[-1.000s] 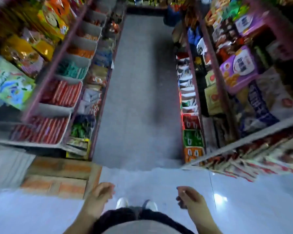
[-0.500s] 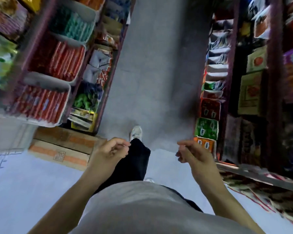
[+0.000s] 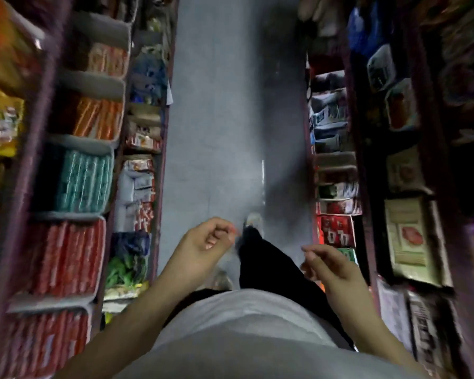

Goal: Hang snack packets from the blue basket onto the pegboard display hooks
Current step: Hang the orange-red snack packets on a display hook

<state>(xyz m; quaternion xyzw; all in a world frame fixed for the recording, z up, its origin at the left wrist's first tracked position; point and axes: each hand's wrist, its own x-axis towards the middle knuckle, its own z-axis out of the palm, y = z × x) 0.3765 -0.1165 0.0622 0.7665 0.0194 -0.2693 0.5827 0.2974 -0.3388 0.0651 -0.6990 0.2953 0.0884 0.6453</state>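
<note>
Narrow grey aisle floor (image 3: 230,110) between packed shelves (image 3: 74,181) is noted, left hand (image 3: 203,247) and right hand (image 3: 331,266) loosely curled and empty, basket and pegboard unseen; stock may be brushed off in passing.

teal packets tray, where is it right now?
Head view, left shelving: the teal packets tray sits between the orange packets tray above and the red packets tray below in frame.

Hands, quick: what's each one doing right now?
Left hand: loosely curled, holding nothing, so open.
Right hand: loosely curled, holding nothing, so open.
</note>
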